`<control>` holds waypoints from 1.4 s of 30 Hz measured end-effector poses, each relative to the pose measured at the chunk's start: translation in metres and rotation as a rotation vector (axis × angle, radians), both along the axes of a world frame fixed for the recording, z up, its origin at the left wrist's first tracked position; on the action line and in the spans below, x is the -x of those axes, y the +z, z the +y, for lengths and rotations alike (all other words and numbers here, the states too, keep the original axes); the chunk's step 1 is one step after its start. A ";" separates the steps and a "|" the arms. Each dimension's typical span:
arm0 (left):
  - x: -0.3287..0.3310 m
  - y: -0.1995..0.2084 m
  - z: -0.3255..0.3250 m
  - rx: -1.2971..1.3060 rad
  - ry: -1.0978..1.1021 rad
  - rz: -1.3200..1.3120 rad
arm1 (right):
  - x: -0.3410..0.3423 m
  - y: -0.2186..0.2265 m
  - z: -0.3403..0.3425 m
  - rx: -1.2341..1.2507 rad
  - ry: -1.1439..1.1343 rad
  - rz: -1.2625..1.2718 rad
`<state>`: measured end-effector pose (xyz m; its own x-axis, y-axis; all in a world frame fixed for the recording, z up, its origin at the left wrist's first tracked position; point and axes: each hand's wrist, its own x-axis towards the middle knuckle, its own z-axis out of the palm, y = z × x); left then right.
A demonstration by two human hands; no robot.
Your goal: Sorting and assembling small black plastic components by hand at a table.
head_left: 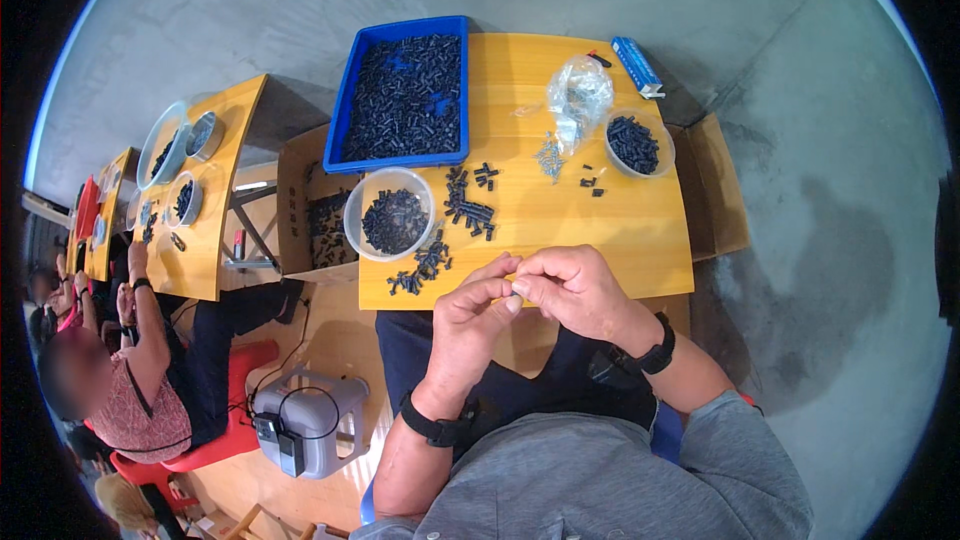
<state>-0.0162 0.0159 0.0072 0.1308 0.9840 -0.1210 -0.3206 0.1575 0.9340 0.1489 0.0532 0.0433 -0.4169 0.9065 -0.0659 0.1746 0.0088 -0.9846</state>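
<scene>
My left hand and my right hand meet just over the near edge of the yellow table. Both are closed in a pinch, fingertips touching. Between them shows a speck of something dark, mostly hidden by the fingers. Nearest to my left hand lies a loose pile of small black parts. Beyond it are more short black cylindrical parts, beside a clear round tub of small black pieces. A few separate black bits lie past my right hand, near a heap of small silvery pieces.
A blue tray full of black parts overhangs the table's far left. At the far right stand a clear bowl of black parts, a plastic bag and a blue box. Cardboard boxes flank the table; a person works at the left.
</scene>
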 end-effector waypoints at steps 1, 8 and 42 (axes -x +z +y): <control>0.000 0.000 0.000 0.038 -0.003 -0.058 | 0.000 0.001 0.001 -0.089 0.030 -0.016; 0.000 0.001 -0.001 0.106 -0.049 -0.180 | -0.003 0.009 0.005 -0.191 0.088 -0.046; -0.005 0.005 0.000 0.080 -0.041 -0.156 | -0.005 -0.024 0.002 0.746 0.290 0.451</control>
<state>-0.0112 0.0157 0.0124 0.1938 0.9655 -0.1740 -0.4529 0.2454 0.8571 0.1540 0.0551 0.0191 -0.7496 0.5503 -0.3679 -0.1377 -0.6732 -0.7265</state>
